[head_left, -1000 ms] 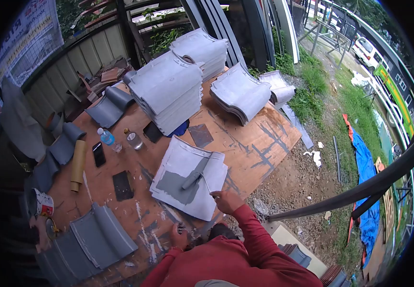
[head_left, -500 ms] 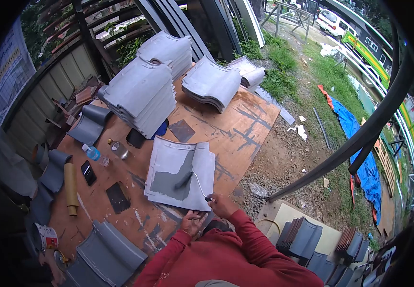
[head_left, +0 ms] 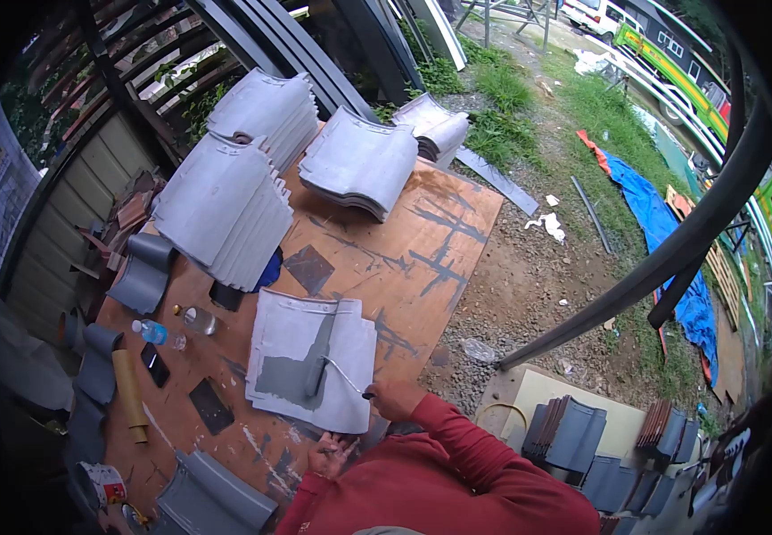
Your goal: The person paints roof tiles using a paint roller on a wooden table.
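A pale roof tile (head_left: 288,321) lies on the wooden table in front of me, with wet dark-grey paint over its lower left and a strip running upward. My right hand (head_left: 395,399) is closed around the handle of a small paint roller (head_left: 316,379). The roller's dark sleeve rests on the painted strip beside the tile's raised curve. At the tile's near edge is my left hand (head_left: 331,455), palm partly up, fingers apart and touching or very close to that edge.
Stacked pale tiles (head_left: 221,201) stand at the table's back, with another stack (head_left: 359,165) to their right. Left lie bottles (head_left: 150,332), a phone (head_left: 155,364) and a cardboard tube (head_left: 129,397). Grey tiles (head_left: 212,499) sit near left. A dark pole (head_left: 618,290) slants at right.
The roller has turned to lie more nearly along the tile's curve, and grey paint there looks more even. My view has shifted, so the table appears lower and farther left.
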{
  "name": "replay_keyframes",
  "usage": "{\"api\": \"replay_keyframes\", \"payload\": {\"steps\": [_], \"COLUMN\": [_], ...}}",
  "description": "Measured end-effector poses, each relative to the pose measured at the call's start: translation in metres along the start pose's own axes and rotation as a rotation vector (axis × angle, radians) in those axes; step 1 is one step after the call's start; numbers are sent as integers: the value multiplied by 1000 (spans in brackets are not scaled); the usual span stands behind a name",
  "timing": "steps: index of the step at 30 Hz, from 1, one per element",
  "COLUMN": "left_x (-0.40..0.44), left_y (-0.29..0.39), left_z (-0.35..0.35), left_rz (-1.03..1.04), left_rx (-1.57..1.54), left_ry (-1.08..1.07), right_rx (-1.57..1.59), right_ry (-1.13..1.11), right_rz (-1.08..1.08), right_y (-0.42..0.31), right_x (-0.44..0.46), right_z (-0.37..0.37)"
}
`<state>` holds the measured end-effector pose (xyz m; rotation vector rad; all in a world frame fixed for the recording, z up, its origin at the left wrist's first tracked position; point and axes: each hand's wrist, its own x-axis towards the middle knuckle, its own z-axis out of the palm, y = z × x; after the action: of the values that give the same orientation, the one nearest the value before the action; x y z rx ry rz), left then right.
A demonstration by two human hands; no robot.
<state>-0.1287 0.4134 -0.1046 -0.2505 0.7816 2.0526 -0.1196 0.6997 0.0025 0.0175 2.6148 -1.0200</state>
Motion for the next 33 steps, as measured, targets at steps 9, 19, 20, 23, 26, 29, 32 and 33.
{"api": "replay_keyframes", "payload": {"steps": [9, 19, 20, 23, 26, 29, 32, 33], "left_x": [5, 30, 23, 8, -10, -34, -36, -30], "left_y": [-2, -37, -37, -30, -32, -15, -18, -14], "left_z": [-31, -163, -147, -85, -72, -33, -77, -87], "left_rz": [-35, 484, 529, 115, 203, 349, 805, 800], "left_rx": [84, 737, 822, 232, 651, 1264, 1737, 1738], "left_ry": [-125, -171, -155, 181, 305, 515, 570, 568], "right_rx": [-55, -107, -120, -99, -128, -132, -147, -144], "right_ry": [-51, -118, -98, -35, -31, 9, -1, -3], "right_rz": [43, -1, -25, 19, 11, 37, 66, 69], "right_y": [8, 23, 22, 7, 10, 7, 3, 4], "right_x": [-1, 14, 11, -1, -5, -9, -12, -14], "right_z": [-9, -2, -2, -7, 2, 6, 7, 8]}}
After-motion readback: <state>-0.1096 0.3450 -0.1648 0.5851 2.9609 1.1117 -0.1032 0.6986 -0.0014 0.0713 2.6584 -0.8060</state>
